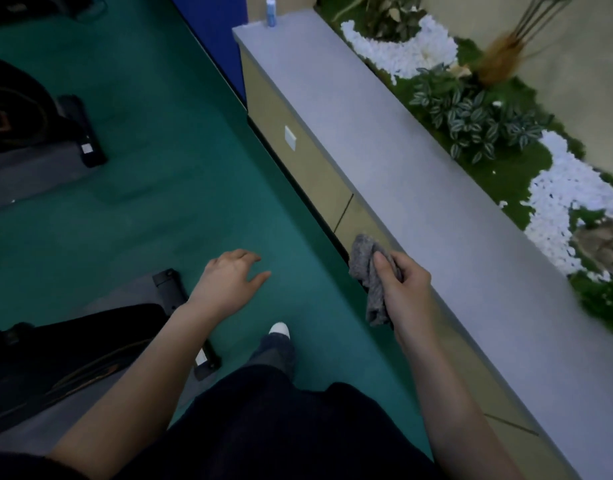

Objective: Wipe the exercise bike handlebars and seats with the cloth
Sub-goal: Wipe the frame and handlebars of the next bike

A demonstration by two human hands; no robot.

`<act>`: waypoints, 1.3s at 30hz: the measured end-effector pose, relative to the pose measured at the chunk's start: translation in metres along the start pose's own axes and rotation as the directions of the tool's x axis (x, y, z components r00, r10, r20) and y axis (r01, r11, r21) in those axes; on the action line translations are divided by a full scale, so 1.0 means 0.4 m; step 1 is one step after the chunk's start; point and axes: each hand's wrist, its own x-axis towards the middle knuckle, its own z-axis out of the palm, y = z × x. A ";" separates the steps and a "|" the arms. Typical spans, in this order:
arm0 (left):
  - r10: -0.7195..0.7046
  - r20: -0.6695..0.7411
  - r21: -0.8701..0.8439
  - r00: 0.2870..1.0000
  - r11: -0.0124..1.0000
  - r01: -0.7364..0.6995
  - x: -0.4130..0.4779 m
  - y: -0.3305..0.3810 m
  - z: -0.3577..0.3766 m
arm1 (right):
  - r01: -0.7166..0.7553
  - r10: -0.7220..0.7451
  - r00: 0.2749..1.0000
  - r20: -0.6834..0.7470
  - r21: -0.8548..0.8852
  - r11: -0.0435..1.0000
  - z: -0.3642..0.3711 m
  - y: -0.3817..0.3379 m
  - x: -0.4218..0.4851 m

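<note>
My right hand point(403, 289) grips a bunched grey cloth point(371, 271) in the air beside the long grey ledge. My left hand point(229, 278) hangs over the green floor with relaxed fingers, holding nothing. The black base of one exercise bike point(73, 341) lies at the lower left under my left forearm. A second bike base point(38, 126) stands at the far left. No handlebars or seats are in view.
A long grey-topped ledge point(384, 161) runs diagonally on the right, with a planter of leaves and white stones point(471, 109) behind it. A blue spray bottle point(271, 10) stands at its far end. Green floor point(159, 202) lies between bikes and ledge. My shoe point(280, 330) shows below.
</note>
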 end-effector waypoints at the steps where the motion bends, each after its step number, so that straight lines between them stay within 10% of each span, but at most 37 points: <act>1: -0.001 -0.011 -0.005 1.000 1.000 0.001 0.032 -0.008 -0.023 | 0.013 -0.013 1.000 0.020 -0.002 1.000 0.024 -0.021 0.032; 14: -0.256 -0.096 -0.164 0.962 0.957 0.238 0.238 -0.121 -0.181 | 0.099 -0.096 0.949 0.300 0.006 0.995 0.281 -0.203 0.380; 39: -0.732 -0.179 -0.416 0.658 0.662 0.623 0.605 -0.261 -0.410 | 0.264 -0.155 0.684 0.713 -0.043 0.964 0.769 -0.507 1.001</act>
